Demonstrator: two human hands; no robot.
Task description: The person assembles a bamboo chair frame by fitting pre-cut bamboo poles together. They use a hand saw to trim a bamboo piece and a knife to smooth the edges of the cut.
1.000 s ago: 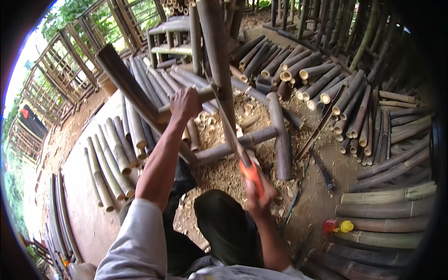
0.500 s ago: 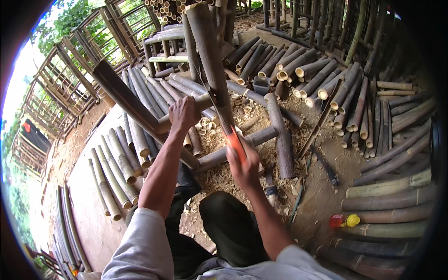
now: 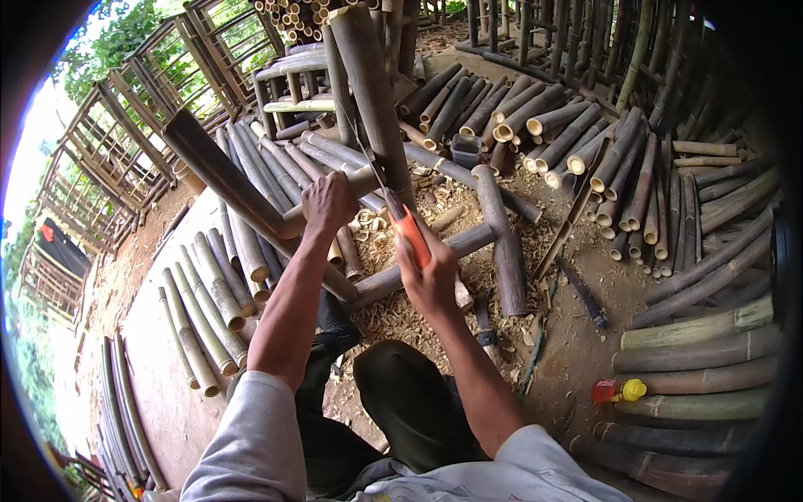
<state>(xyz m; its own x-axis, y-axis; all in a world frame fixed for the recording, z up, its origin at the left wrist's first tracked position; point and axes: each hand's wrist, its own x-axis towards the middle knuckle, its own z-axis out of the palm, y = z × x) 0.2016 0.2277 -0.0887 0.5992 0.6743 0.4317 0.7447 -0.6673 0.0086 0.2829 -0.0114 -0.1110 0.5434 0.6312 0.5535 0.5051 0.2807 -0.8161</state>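
My right hand is closed round the orange handle of a handsaw. The saw's narrow blade points away from me, lying against the crosspiece close to a thick upright bamboo pole. My left hand is wrapped over the bamboo crosspiece, a little left of the blade. That crosspiece joins a dark slanted bamboo pole on the left. Lower down, another bamboo bar runs to a short dark post on the right. The teeth's depth in the bamboo cannot be made out.
Cut bamboo lengths lie in rows at the left and in a pile at the back right. Pale shavings cover the ground under the frame. A dark-bladed tool and a red bottle with a yellow cap lie to the right.
My right hand and the saw have moved forward and slightly left, away from my body. The left hand keeps its hold on the crosspiece.
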